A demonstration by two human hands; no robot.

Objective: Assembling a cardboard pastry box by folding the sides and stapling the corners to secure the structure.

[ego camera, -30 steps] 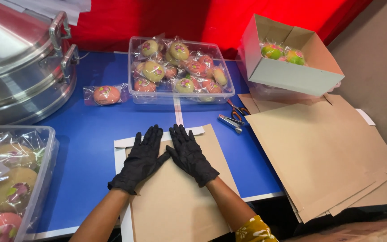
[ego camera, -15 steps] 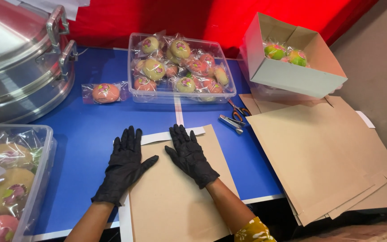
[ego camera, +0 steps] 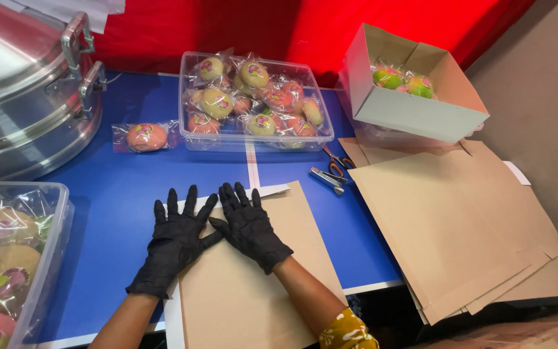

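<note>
Blue table (ego camera: 130, 187), flat cardboard sheet (ego camera: 259, 291) under both hands, L hand (ego camera: 174, 242) & R hand (ego camera: 250, 227) spread flat, fingers wide

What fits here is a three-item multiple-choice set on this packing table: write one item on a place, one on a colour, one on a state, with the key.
1. Where does the single wrapped bun lie?
A. on the blue table, left of the clear tray
B. inside the open box
C. on the cardboard stack

2. What colour are the gloves?
A. white
B. black
C. yellow

3. How do the hands rest?
A. clenched around scissors
B. flat, fingers spread
C. lifted, holding a bun

Key: 1 A, it lies alone beside the clear tray; 2 B, both the left hand and right hand wear black; 3 B, both palms press on the flat cardboard sheet.
</note>
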